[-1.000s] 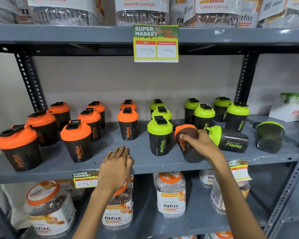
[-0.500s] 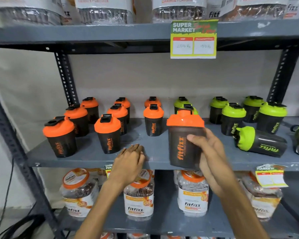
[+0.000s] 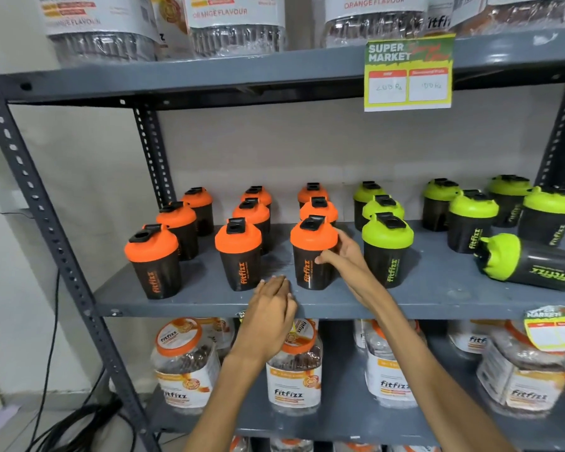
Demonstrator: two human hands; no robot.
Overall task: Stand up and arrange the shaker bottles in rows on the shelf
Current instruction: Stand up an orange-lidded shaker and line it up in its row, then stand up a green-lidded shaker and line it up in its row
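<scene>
My right hand [image 3: 343, 261] grasps an upright orange-lidded shaker [image 3: 312, 256] on the grey metal shelf [image 3: 437, 298]; my left hand [image 3: 269, 313] rests flat, released, on its edge.

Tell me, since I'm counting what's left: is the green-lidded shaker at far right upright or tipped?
Tipped. The green-lidded shaker lies on its side on the shelf, lid pointing left.

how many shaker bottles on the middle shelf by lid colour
Orange-lidded shaker bottles: 9, all upright; the right hand is on the front one.
Green-lidded shaker bottles: 8 in view, 7 upright and 1 lying on its side.
Total: 17. The frame's right edge may hide more.
</scene>
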